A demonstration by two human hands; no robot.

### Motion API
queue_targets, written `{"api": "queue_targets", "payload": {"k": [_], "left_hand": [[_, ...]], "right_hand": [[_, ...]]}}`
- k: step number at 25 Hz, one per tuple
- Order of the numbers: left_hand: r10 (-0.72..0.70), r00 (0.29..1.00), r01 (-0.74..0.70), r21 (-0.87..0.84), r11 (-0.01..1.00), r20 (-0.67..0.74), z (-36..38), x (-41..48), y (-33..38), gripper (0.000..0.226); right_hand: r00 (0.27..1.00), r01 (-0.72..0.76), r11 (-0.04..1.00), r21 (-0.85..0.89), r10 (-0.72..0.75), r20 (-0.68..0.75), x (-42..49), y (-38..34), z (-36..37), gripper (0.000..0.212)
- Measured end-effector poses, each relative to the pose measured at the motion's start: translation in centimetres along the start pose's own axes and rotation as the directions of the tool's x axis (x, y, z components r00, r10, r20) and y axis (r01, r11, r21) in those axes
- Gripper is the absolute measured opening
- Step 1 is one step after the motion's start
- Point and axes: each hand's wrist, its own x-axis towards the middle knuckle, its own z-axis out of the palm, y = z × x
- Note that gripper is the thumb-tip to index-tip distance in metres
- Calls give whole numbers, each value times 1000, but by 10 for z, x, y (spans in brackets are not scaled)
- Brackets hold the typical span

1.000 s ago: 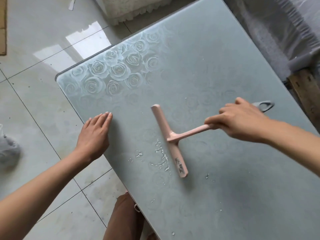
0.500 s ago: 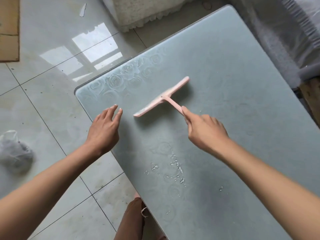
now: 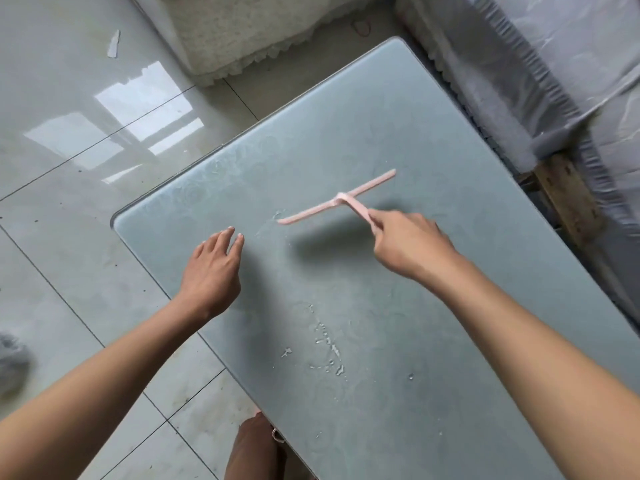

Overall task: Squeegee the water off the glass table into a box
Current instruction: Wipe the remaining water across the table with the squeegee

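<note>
A pink squeegee (image 3: 341, 199) is gripped by its handle in the right hand (image 3: 412, 244), the fingers curled round the stem and the index finger laid along it. The T-shaped blade is stretched crosswise over the middle of the glass table (image 3: 381, 116), and a dark shadow is thrown on the glass just nearer than it. The blade is blurred, so it cannot be told whether its edge touches the surface. A thin smear of water (image 3: 273, 218) is seen at the blade's left end.

The left hand (image 3: 211, 268) is laid palm-down on the glass near the table's left edge, its fingers straight and slightly spread, holding nothing.

A scatter of water droplets (image 3: 327, 344) is left on the near part of the table, between the two forearms and well apart from the blade. A faint frosted rose pattern (image 3: 214, 174) can be made out near the far left corner.

Glossy floor tiles (image 3: 69, 98) are seen to the left, with a bright window reflection on them. A white lace-edged cover (image 3: 242, 36) lies beyond the table, plastic-wrapped grey upholstery (image 3: 554, 64) to the right, and a wooden block (image 3: 561, 199) beside it. A knee (image 3: 252, 448) is seen below the near edge.
</note>
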Motion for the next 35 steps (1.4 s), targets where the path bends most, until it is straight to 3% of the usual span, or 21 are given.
{"api": "queue_targets", "payload": {"k": [3,6,9,14,17,25,27,30,33,35], "left_hand": [[-55,998,55,1,998,5,4,11,7,65],[-165,985,160,-87,983,-44,5,15,6,69],[-151,981,129,-172,977,-121,3,16,-4,68],[-120,953,16,-348,937,-279,-1,37,-9,44],[0,971,-67,-276,959,-238,7,57,-10,40],[67,928,-171,-258,951,-367,37,25,17,26],[109,942,-200,-272,941,-316,45,-7,32,33],[116,977,-181,-404,897,-181,36,-28,43,25],[47,942,-203,-453,868,-333,6,12,23,22],[-9,911,-185,-428,885,-413,-11,55,11,22]], "right_hand": [[1000,26,997,66,-26,-2,21,-25,5,35],[992,103,951,292,-119,39,9,-45,25,29],[985,148,888,435,-171,14,-3,-47,34,26],[971,234,824,516,-228,-75,-12,-42,45,25],[963,246,800,547,-264,-47,-3,-52,61,28],[972,216,733,646,-227,-67,-34,-9,123,38],[970,210,745,633,-241,-38,-65,6,133,41],[962,244,754,611,-267,-55,-96,13,133,44],[943,331,685,649,-268,-198,-65,-4,105,43],[953,303,690,657,-222,-206,-24,-21,88,41]]}}
